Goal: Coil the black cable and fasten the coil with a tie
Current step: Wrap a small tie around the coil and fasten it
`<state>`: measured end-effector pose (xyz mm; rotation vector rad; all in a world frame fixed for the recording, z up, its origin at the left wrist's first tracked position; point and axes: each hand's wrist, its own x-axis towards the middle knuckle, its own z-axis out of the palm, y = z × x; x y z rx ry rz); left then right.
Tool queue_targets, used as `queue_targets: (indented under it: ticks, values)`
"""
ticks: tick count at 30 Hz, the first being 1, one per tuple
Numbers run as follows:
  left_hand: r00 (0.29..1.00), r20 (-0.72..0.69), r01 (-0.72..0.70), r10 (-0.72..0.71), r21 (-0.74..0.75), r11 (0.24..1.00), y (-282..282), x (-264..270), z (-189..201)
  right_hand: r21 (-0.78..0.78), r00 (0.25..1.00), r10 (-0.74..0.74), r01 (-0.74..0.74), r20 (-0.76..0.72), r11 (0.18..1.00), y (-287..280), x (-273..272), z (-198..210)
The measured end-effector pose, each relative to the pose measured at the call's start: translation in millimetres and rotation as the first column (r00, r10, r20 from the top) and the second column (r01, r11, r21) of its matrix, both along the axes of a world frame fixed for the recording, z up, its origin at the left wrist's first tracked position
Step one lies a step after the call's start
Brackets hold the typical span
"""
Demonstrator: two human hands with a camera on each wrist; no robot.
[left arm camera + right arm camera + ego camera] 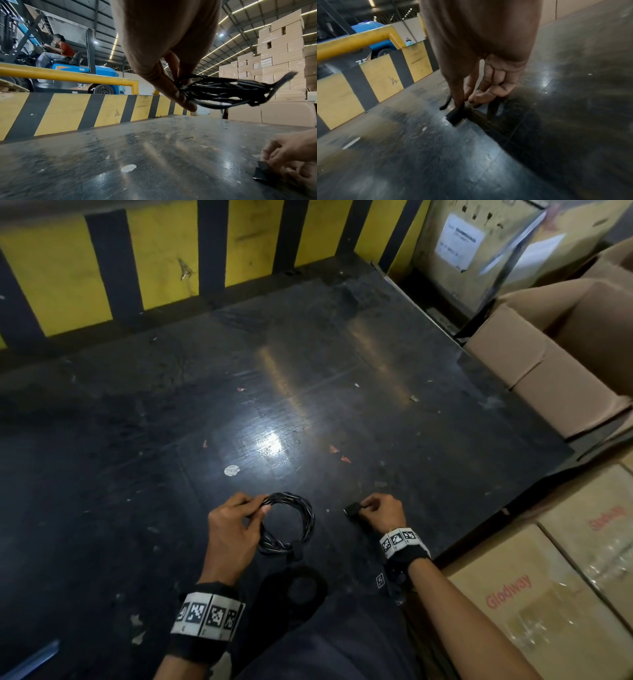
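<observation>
The black cable is wound into a round coil of several loops. My left hand pinches the coil's left side and holds it a little above the dark table. In the left wrist view the coil hangs from my thumb and fingers, one strap-like end sticking up to the right. My right hand is to the right of the coil and pinches a small black tie down at the table top. In the right wrist view the tie sits under my fingertips against the surface.
A yellow-and-black striped barrier runs along the table's far edge. Cardboard boxes crowd the right side. A white round sticker and small scraps lie on the table. A forklift with a driver stands beyond the barrier.
</observation>
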<state>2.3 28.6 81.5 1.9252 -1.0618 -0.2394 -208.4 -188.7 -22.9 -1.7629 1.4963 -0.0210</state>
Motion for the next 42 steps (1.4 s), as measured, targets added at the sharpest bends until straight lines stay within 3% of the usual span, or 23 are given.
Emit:
queue_targets:
  ticks: [7, 12, 16, 20, 23, 28, 31, 34, 38, 42]
  values:
    - [1.000, 0.001, -0.023, 0.023, 0.009, 1.000, 3.3, 5.2, 1.6, 0.036, 0.938, -0.096, 0.089, 0.332, 0.995, -0.4, 28.3, 20.5]
    - [1.000, -0.002, -0.024, 0.024, 0.002, 1.000, 1.1, 7.8, 5.3, 0.051, 0.882, 0.045, -0.078, 0.469, 0.996, -1.8, 51.3, 62.8]
    - [1.000, 0.006, 0.008, -0.008, -0.010, 1.000, -0.8, 6.7, 11.3, -0.130, 0.890, 0.272, -0.241, 0.366, 0.962, 6.4, 71.7, 104.6]
    - [0.997, 0.027, 0.072, -0.071, -0.021, 0.997, -1.7, 3.3, 21.3, -0.309, 0.877, 0.455, -0.394, 0.153, 0.865, 20.6, 91.4, 139.4]
    - [0.990, 0.049, 0.134, -0.134, -0.016, 0.991, -1.1, 0.9, 28.9, -0.360, 0.839, 0.542, -0.493, 0.045, 0.792, 30.6, 103.0, 149.8]
    - [0.986, 0.054, 0.157, -0.155, -0.028, 0.987, -0.4, 0.6, 35.0, -0.274, 0.704, 0.709, -0.673, 0.048, 0.687, 40.4, 104.8, 165.6]
    - [0.988, 0.044, 0.147, -0.145, -0.029, 0.989, 2.2, 1.5, 36.4, -0.169, 0.666, 0.722, -0.702, 0.189, 0.692, 32.5, 99.1, 172.8]
    - [0.990, 0.019, 0.138, -0.138, -0.035, 0.990, 4.8, 1.2, 37.7, -0.041, 0.655, 0.667, -0.702, 0.355, 0.711, 26.4, 93.8, 178.3]
    - [0.994, -0.004, 0.112, -0.113, -0.054, 0.992, 6.5, -0.8, 40.0, -0.040, 0.624, 0.714, -0.744, 0.316, 0.667, 28.1, 88.9, 180.8]
    - [0.995, -0.010, 0.094, -0.095, -0.081, 0.992, 8.2, -1.9, 44.9, -0.124, 0.696, 0.667, -0.661, 0.267, 0.740, 32.0, 89.8, 171.7]
